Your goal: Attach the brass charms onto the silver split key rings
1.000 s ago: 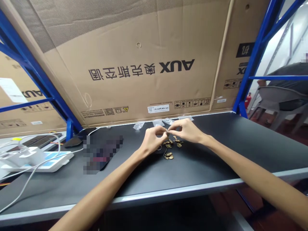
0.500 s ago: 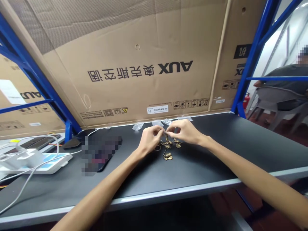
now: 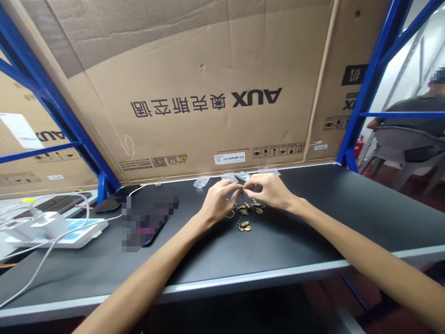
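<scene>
My left hand point(image 3: 218, 202) and my right hand point(image 3: 268, 190) meet fingertip to fingertip above the black table point(image 3: 313, 222). Both pinch one small metal piece point(image 3: 241, 188) between them; it is too small to name with certainty. Just below the fingers lie several small bronze charms point(image 3: 244, 226) and a thin metal ring point(image 3: 230, 215) on the table top.
A big AUX cardboard box point(image 3: 205, 93) stands behind the table between blue rack posts point(image 3: 365, 88). Small clear plastic bags point(image 3: 200, 182) lie at its foot. A phone point(image 3: 146, 220), a white charger with cables point(image 3: 52, 227) lie left. A person sits on a chair point(image 3: 406, 144) at right.
The dangling bronze charm seen under my fingers half a second ago no longer hangs there; my hands stay pinched together at the same spot. The view shifted slightly.
</scene>
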`<move>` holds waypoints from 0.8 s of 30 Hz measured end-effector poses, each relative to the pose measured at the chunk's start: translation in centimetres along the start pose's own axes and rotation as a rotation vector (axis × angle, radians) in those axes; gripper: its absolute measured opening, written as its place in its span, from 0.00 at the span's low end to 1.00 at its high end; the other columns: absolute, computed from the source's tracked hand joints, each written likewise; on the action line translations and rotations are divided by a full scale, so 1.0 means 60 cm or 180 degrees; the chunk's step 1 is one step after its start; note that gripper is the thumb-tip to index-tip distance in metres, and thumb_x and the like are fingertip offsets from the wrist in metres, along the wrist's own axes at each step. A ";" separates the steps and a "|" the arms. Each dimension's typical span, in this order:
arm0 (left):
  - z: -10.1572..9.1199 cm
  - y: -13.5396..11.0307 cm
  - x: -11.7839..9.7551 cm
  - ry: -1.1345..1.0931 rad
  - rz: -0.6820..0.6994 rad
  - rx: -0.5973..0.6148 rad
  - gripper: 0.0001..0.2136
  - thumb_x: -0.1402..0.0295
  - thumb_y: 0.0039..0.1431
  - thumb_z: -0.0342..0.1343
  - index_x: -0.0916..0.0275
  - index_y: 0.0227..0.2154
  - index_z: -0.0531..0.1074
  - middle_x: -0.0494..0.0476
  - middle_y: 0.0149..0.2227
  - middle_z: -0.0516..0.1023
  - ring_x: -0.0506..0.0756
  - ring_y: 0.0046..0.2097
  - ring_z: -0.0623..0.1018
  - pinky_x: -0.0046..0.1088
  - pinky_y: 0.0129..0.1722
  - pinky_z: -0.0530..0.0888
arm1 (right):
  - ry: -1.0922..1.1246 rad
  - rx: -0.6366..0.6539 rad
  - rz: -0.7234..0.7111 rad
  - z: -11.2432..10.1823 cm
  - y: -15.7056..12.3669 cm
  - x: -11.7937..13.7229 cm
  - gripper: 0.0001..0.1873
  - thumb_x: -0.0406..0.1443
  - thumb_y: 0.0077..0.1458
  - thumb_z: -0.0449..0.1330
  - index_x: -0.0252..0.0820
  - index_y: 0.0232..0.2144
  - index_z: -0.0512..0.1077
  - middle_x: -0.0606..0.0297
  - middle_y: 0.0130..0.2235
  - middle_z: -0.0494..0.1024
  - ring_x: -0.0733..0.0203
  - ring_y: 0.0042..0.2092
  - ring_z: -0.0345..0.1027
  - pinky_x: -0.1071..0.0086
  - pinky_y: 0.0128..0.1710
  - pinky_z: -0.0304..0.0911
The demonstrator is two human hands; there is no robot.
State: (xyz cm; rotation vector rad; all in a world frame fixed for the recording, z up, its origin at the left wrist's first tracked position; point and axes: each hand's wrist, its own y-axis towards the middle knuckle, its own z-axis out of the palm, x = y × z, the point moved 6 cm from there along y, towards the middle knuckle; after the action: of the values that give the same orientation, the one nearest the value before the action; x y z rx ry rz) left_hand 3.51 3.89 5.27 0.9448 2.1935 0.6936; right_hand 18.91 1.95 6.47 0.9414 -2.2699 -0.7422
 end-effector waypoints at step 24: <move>0.004 -0.008 0.026 -0.0670 -0.1297 -0.0023 0.12 0.63 0.55 0.57 0.65 0.22 0.78 0.55 0.24 0.80 0.54 0.28 0.77 0.27 0.29 0.70 | -0.0824 -0.0060 -0.0566 0.023 -0.011 0.027 0.09 0.34 0.60 0.58 0.41 0.35 0.79 0.62 0.35 0.81 0.60 0.37 0.72 0.70 0.32 0.58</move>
State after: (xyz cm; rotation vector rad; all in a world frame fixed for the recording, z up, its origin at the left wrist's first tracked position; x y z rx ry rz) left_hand 2.62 4.87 4.27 0.5134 2.1007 0.3892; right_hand 17.30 0.71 5.58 1.1039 -2.4152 -1.0126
